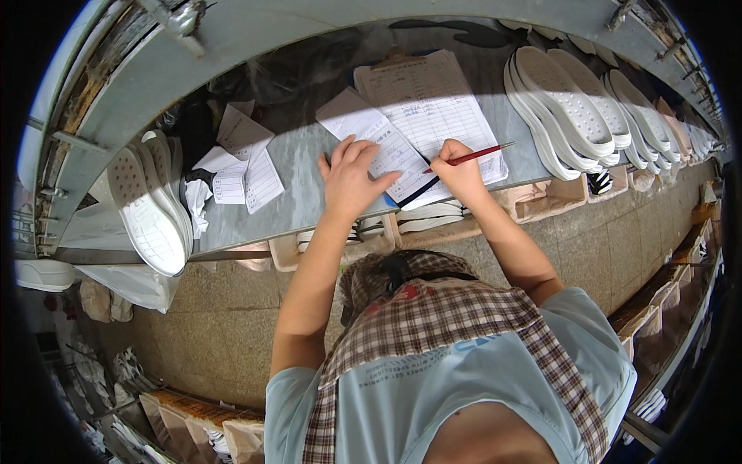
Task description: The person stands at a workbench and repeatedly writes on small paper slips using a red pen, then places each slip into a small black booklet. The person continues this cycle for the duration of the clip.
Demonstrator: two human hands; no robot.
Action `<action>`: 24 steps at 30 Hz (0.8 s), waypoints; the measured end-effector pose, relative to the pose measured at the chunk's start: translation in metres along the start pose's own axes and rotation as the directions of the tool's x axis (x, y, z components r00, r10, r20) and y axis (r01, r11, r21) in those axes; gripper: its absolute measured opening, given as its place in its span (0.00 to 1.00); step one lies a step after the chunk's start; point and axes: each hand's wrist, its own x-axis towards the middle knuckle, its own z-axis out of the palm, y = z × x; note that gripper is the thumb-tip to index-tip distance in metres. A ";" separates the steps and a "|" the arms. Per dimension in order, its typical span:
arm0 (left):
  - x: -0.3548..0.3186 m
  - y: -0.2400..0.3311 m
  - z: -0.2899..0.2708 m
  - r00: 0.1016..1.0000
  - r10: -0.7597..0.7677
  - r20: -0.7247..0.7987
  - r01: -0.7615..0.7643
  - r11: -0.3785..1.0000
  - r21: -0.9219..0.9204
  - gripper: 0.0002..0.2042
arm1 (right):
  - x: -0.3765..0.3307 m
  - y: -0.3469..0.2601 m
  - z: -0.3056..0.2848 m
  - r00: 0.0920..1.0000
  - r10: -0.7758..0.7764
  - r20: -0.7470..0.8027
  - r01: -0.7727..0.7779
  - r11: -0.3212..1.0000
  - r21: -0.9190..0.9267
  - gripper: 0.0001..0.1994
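Observation:
My right hand grips a red pen with its fingers pinched near the lower end, close to a printed paper slip. My left hand lies flat with fingers spread, its fingertips on the slip's left side. Under the slip is a clipboard holding a sheet with a printed table and some handwriting. Whether the pen's tip touches paper is too small to make out.
White shoe soles with holes stand stacked on the grey worktop at right, and more white soles lean at left. Loose slips lie left of my hands. Bins with soles sit below the worktop's near edge.

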 end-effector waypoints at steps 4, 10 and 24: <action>0.000 0.000 0.000 1.000 0.002 0.004 -0.002 1.000 -0.012 0.27 | 0.001 -0.004 -0.003 0.993 0.106 0.045 -0.101 0.990 -0.100 0.12; -0.002 -0.007 0.003 0.999 0.009 -0.033 -0.011 0.997 -0.071 0.18 | 0.002 -0.027 -0.023 0.994 0.078 0.081 -0.095 0.967 0.235 0.08; -0.016 -0.019 -0.011 0.936 0.081 -0.341 -0.176 0.950 -0.258 0.07 | 0.007 -0.022 -0.042 0.718 -0.408 0.564 0.661 0.652 -0.370 0.10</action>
